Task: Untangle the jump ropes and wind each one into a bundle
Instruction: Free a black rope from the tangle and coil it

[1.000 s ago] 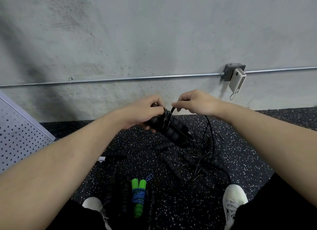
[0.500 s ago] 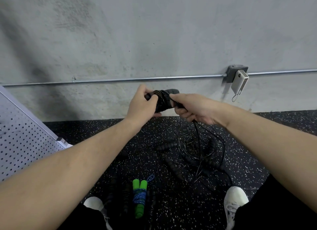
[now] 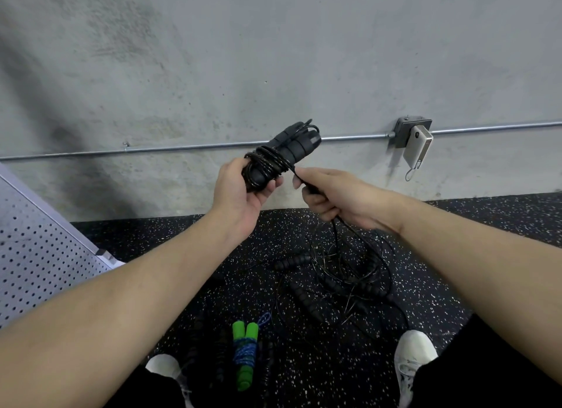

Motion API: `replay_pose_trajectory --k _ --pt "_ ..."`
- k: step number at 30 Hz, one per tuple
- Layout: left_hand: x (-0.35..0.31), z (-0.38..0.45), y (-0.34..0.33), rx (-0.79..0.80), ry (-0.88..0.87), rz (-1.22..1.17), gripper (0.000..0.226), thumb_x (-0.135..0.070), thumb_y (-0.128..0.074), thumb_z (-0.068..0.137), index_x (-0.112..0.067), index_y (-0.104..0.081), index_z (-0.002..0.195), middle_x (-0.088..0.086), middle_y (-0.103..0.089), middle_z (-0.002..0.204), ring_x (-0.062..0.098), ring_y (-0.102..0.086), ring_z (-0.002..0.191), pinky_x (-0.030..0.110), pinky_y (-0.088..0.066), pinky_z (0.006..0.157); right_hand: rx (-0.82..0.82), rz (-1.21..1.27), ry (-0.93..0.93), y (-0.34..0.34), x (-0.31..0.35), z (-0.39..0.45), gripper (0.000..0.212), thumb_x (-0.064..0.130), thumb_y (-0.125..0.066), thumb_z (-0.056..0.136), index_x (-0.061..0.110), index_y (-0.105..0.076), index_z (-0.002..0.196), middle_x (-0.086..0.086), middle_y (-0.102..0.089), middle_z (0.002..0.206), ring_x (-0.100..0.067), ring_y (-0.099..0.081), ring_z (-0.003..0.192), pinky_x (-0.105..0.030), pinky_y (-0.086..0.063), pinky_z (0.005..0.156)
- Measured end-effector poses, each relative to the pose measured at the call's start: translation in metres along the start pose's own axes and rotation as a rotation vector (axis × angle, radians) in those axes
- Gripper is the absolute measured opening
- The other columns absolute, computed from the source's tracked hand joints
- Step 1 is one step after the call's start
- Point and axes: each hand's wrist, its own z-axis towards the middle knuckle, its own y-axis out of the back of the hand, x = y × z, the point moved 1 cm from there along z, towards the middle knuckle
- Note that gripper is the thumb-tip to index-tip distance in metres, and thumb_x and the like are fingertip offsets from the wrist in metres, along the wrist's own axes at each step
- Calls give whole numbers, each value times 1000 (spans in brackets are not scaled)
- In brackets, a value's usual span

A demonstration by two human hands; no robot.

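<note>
Holding the pair of black handles [image 3: 292, 147] upright, your left hand [image 3: 243, 191] has its grip clamped round their lower ends, with several turns of cord [image 3: 267, 162] already coiled about them. Your right hand [image 3: 334, 194] pinches the free cord just beside the coil, and the slack drops to the tangle of black ropes [image 3: 337, 274] on the floor [image 3: 456, 255]. A second ago this bundle sat low and slanted over the pile; it has come up and gained turns, so winding is well under way. A finished green-handled bundle [image 3: 244, 354] lies between your shoes; darker bundles beside it are, possibly, done too.
</note>
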Motion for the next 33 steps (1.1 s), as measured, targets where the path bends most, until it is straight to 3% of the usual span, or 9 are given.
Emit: replay_pose_trajectory --k 3,6,12,17,22,26,28,30,33 --pt "-3 -3 0 21 81 -53 26 -16 -43 102 2 -60 110 20 -68 86 24 -63 54 19 -44 41 -28 -113 19 5 0 -3 41 54 -48 100 25 -46 71 8 -27 56 -12 -19 50 -21 -17 45" --pt "-3 -4 0 37 134 -83 28 -19 -42 102 1 -61 101 19 -66 81 22 -58 52 17 -40 38 6 -124 23 4 -3 -4 42 53 -48 100 25 -44 69 8 -27 56 -12 -20 50 -24 -15 47" --pt "-13 5 9 34 172 -197 25 -19 -41 100 -2 -59 95 12 -64 69 15 -49 45 15 -31 33 98 -60 65 6 -6 -4 24 32 -44 106 19 -64 101 7 -34 63 -9 -26 54 -19 -24 46" --pt "-20 8 16 32 191 -186 27 -21 -40 98 -5 -60 88 11 -63 68 13 -45 44 15 -26 30 62 -258 8 7 -7 -5 38 47 -51 101 20 -54 74 7 -35 56 -10 -29 50 -20 -25 46" --pt "-23 14 24 75 231 -156 25 -23 -40 97 -9 -59 87 7 -61 72 11 -42 41 14 -23 27 107 -252 17 11 -13 -2 28 34 -45 106 20 -68 100 11 -39 62 -7 -33 55 -20 -29 50" --pt "-23 10 23 154 294 -36 25 -23 -40 96 -13 -57 81 4 -59 69 9 -39 39 14 -21 26 -36 -465 -10 16 -14 0 38 57 -57 94 24 -61 75 11 -44 57 -11 -37 53 -28 -35 57" --pt "-21 7 23 193 320 46 27 -22 -38 96 -15 -54 76 3 -57 65 9 -39 38 13 -20 26 -61 -509 -24 17 -14 1 41 61 -60 90 24 -59 72 8 -46 58 -12 -38 53 -27 -35 55" --pt "-19 4 21 226 336 111 28 -21 -39 95 -14 -55 73 4 -56 66 10 -39 38 14 -21 25 -92 -483 -40 19 -13 2 34 52 -62 92 22 -61 76 8 -48 58 -12 -39 53 -25 -33 51" --pt "-17 3 20 309 300 264 27 -20 -41 96 -14 -63 82 6 -62 72 11 -41 39 15 -24 26 -157 -420 -69 22 -10 1 18 14 -51 99 18 -60 84 4 -49 62 -11 -38 55 -24 -33 52"
